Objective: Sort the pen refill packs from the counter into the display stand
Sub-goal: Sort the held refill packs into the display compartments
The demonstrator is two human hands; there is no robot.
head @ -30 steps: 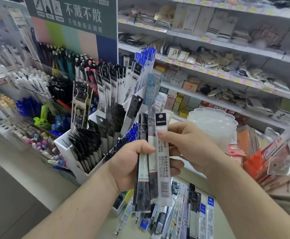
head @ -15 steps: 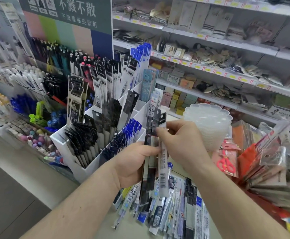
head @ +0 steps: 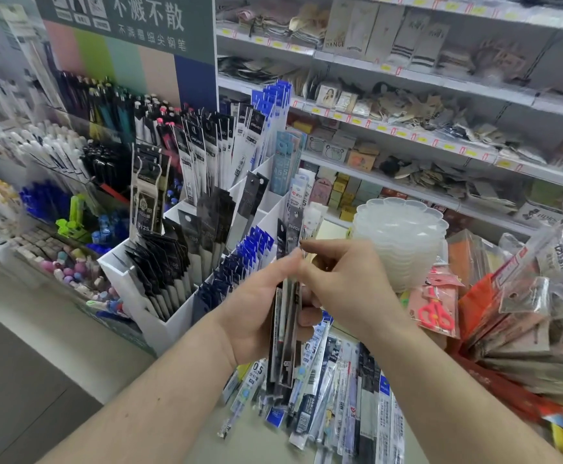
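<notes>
- Two hands meet over the bench: the left hand [head: 256, 309] grips a bundle of refill packs [head: 287, 316] round its middle, and the right hand [head: 343, 279] pinches the top edge of one pack in that bundle with fingertips and thumb.
- The bundle stands nearly upright, long axis running from the loose packs [head: 347, 390] on the bench up toward the display stand [head: 173, 316]; its upper ends sit just in front of the stand's near right corner.
- The stand lies ahead and to the left of both hands, so the left hand is the nearer one, while the right hand holds the pack that looks ready to be drawn out.
- Its compartments open upward and already hold packs standing on end, black ones [head: 159, 272] at the near left and blue ones [head: 240, 262] just beside the left hand.
- My judgement: the pinched pack needs lifting clear along its length, then carrying left and lowering end-first into a matching slot; which slot matches I cannot tell, since its print is blurred.
</notes>
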